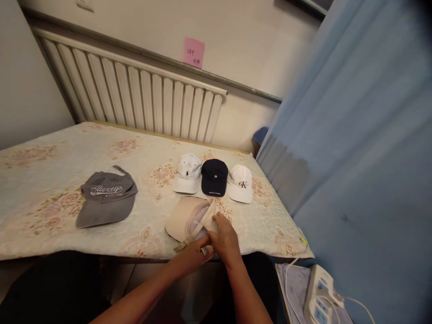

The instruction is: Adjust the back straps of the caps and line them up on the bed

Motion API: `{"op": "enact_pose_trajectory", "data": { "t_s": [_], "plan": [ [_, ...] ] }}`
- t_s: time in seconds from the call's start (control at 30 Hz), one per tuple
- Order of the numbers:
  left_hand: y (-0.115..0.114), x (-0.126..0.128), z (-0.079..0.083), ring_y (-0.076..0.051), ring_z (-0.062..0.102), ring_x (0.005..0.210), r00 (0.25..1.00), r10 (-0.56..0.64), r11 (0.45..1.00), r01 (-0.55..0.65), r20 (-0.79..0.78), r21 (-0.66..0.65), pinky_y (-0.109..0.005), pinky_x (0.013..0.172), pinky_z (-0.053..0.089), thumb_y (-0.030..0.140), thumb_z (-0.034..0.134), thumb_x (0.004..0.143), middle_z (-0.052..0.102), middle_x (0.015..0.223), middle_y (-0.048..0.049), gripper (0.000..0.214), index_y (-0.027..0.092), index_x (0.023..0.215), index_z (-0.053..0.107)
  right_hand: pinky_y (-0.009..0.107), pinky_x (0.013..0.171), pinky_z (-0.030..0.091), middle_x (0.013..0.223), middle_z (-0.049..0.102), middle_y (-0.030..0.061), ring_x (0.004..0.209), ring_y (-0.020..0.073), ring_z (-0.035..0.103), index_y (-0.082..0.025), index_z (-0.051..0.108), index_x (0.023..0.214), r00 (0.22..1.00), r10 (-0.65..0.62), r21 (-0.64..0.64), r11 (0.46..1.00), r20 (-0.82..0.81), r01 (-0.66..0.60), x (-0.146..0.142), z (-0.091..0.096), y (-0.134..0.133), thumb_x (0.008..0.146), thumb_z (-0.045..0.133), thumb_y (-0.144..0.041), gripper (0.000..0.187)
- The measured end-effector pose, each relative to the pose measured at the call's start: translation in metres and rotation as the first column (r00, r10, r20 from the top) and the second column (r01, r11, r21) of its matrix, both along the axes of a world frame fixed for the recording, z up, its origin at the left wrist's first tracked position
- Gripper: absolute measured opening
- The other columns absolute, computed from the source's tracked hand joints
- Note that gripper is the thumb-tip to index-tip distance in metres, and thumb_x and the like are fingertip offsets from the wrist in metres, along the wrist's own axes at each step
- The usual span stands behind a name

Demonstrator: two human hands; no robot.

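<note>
A beige cap (184,216) lies upside down near the table's front edge, its strap trailing toward me. My right hand (225,238) rests on the cap's back rim, fingers curled over the strap. My left hand (195,253) sits just below it, pinching the loose strap end. Behind the beige cap stand a white cap (187,173), a navy cap (214,177) and a white cap with black letters (240,182) in a row. A grey cap with white script (106,198) lies apart on the left.
The table has a floral cloth (50,162). A white radiator (135,96) runs along the wall behind, with a pink note (193,52) above it. A blue curtain (354,135) hangs on the right. A white power strip (322,294) lies at lower right.
</note>
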State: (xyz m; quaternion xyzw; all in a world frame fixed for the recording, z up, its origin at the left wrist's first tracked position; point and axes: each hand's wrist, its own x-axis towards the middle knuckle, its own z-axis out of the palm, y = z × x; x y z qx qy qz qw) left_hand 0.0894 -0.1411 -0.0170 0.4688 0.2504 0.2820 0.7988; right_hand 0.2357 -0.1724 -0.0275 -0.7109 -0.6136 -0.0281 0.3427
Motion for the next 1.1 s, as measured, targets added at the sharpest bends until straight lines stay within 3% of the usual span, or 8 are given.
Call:
{"op": "enact_pose_trajectory", "data": {
  "t_s": [0.1,0.23,0.47,0.6,0.73,0.83,1.0,1.1],
  "plan": [
    [0.004,0.002,-0.008,-0.026,0.057,0.102,0.998,-0.058,0.997,0.060,-0.034,0.038,-0.035,0.089,0.041,0.013,0.068,0.062,0.070,0.104,-0.0038,0.046,0.022,0.107,0.067,0.046,0.100,0.042,0.126,0.058,0.0162,0.118,0.0278,0.053,-0.015,0.058,0.117,0.999,-0.012,0.014,1.000,-0.031,0.012,-0.003,0.000,0.001,0.073,0.060,-0.019,0.044],
    [0.010,0.001,-0.013,-0.023,0.062,0.094,0.996,-0.037,0.995,0.029,-0.087,-0.092,-0.034,0.081,0.042,0.018,0.068,0.066,0.064,0.118,-0.0090,0.057,0.023,0.121,0.056,0.046,0.099,0.043,0.122,0.061,0.0153,0.115,0.0266,0.056,-0.015,0.060,0.116,0.984,-0.041,0.101,0.993,-0.175,0.059,-0.009,-0.005,0.003,0.079,0.056,-0.024,0.039],
    [0.006,-0.006,0.012,-0.025,0.059,0.108,0.990,-0.006,0.938,0.054,0.141,-0.342,-0.037,0.092,0.041,0.021,0.070,0.067,0.053,0.132,-0.0129,0.064,0.021,0.128,0.048,0.044,0.100,0.043,0.126,0.059,0.0147,0.118,0.0238,0.054,-0.014,0.056,0.122,0.919,-0.070,0.158,0.977,-0.388,0.141,-0.022,-0.015,-0.002,0.089,0.043,-0.029,0.039],
    [0.008,-0.003,0.017,-0.022,0.059,0.109,0.984,0.001,0.934,0.064,0.180,-0.351,-0.032,0.095,0.041,0.020,0.069,0.071,0.062,0.119,-0.0108,0.054,0.019,0.123,0.052,0.044,0.102,0.041,0.131,0.054,0.0152,0.123,0.0231,0.050,-0.013,0.051,0.127,0.918,-0.057,0.181,0.974,-0.392,0.138,-0.031,-0.023,-0.006,0.091,0.040,-0.030,0.042],
    [0.015,0.007,0.018,-0.016,0.066,0.089,0.973,0.060,0.930,0.026,0.221,-0.366,-0.025,0.084,0.047,0.020,0.067,0.076,0.069,0.092,-0.0054,0.031,0.017,0.106,0.061,0.047,0.105,0.038,0.139,0.045,0.0155,0.130,0.0230,0.041,-0.013,0.044,0.133,0.944,-0.064,0.188,0.973,-0.324,0.131,-0.039,-0.028,-0.006,0.092,0.038,-0.029,0.044],
    [0.022,0.018,0.018,-0.016,0.066,0.081,0.967,0.106,0.922,-0.008,0.232,-0.386,-0.026,0.078,0.050,0.021,0.065,0.078,0.070,0.082,-0.0051,0.019,0.014,0.095,0.063,0.049,0.107,0.036,0.143,0.041,0.0153,0.134,0.0230,0.036,-0.013,0.039,0.136,0.975,-0.036,0.192,0.978,-0.220,0.079,-0.043,-0.027,-0.006,0.093,0.037,-0.027,0.045],
    [0.032,0.032,0.016,-0.016,0.067,0.079,0.973,0.171,0.902,-0.091,0.155,-0.422,-0.025,0.077,0.050,0.025,0.065,0.078,0.071,0.077,-0.0053,0.013,0.013,0.084,0.064,0.050,0.105,0.038,0.142,0.042,0.0161,0.136,0.0246,0.032,-0.012,0.034,0.139,0.999,0.004,0.236,0.972,-0.044,0.007,-0.050,-0.017,-0.006,0.092,0.041,-0.026,0.049],
    [0.034,0.035,0.015,-0.016,0.067,0.074,0.970,0.210,0.898,-0.140,0.125,-0.418,-0.025,0.074,0.051,0.029,0.066,0.077,0.070,0.071,-0.0045,0.017,0.013,0.081,0.064,0.052,0.105,0.037,0.142,0.042,0.0155,0.137,0.0253,0.030,-0.013,0.033,0.139,1.000,0.021,0.253,0.967,-0.016,-0.016,-0.050,-0.016,-0.005,0.092,0.042,-0.027,0.051]
  ]
}}
